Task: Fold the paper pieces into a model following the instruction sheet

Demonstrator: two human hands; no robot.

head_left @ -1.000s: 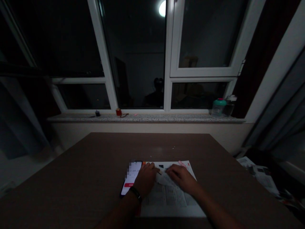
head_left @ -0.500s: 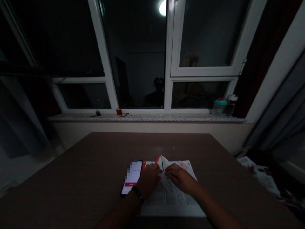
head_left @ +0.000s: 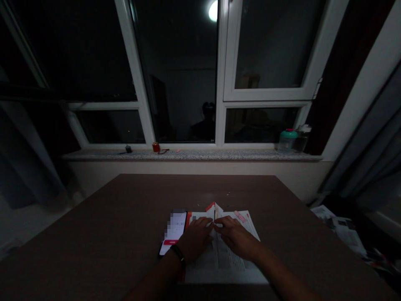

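Note:
A printed white paper sheet (head_left: 224,255) with red-orange markings lies on the brown table (head_left: 94,234), folded along a lengthwise crease. Its far end stands up in a small peak (head_left: 214,210). My left hand (head_left: 196,239) and my right hand (head_left: 236,237) rest on the sheet, their fingertips meeting at the crease and pinching it. A black band (head_left: 178,255) circles my left wrist. Just beside my left hand lies a smartphone (head_left: 173,232) with a lit screen and a red button, its face partly blurred out.
Beyond the table is a stone windowsill (head_left: 188,155) holding a small red object (head_left: 156,147), a small dark object (head_left: 128,149) and plastic bottles (head_left: 290,141). Papers (head_left: 340,230) lie low at right, beside grey curtains (head_left: 366,146). The dark window panes reflect a person.
The sheet's crumpled flap has flattened into a straight crease, with a peak rising at the far end. Both hands have moved slightly farther along the sheet, and their fingertips now meet at the crease.

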